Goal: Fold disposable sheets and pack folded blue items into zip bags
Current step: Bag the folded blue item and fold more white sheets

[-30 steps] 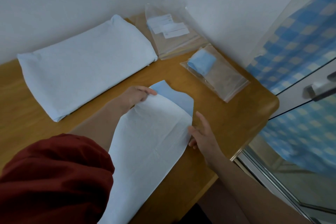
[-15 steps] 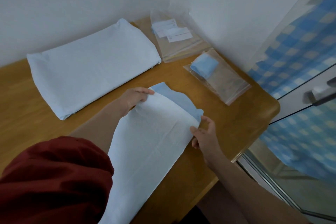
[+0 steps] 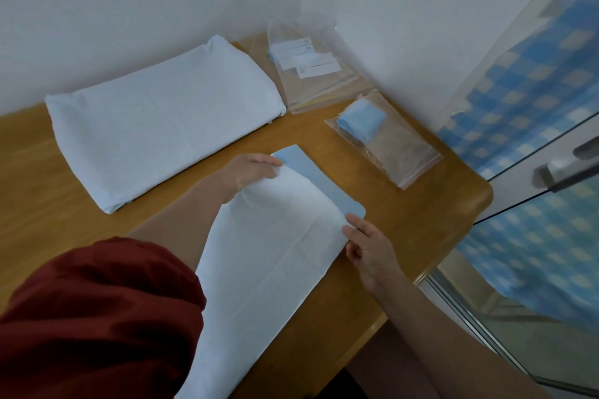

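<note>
Tabletop (image 3: pixel 405 220): wooden, set into a white-walled corner, with a rounded right corner beside a glass door.
Sheet in work (image 3: pixel 269 253): a long white disposable sheet lying on the tabletop and running off its near edge toward you; its far end is turned back, showing a blue underside (image 3: pixel 327 185).
Your left hand (image 3: pixel 249 170): at the far left corner of the white layer, grip closed on that edge between thumb and fingers.
Your right hand (image 3: pixel 369 246): at the right edge of the sheet, near the blue corner; grip pinched on the white layer with the fingertips.
Red sleeve (image 3: pixel 97 317): covers your left upper arm, low left in view.
Stack of folded sheets (image 3: pixel 162 120): pale, large, lying behind the sheet in work, against the back wall.
Filled zip bag (image 3: pixel 385 139): clear, flat on the tabletop to the right, well apart from your hands, holding one folded blue item (image 3: pixel 361 120) at its far end.
Spare zip bags (image 3: pixel 308 74): a clear pile with white labels, in the far corner, just beside the stack.
</note>
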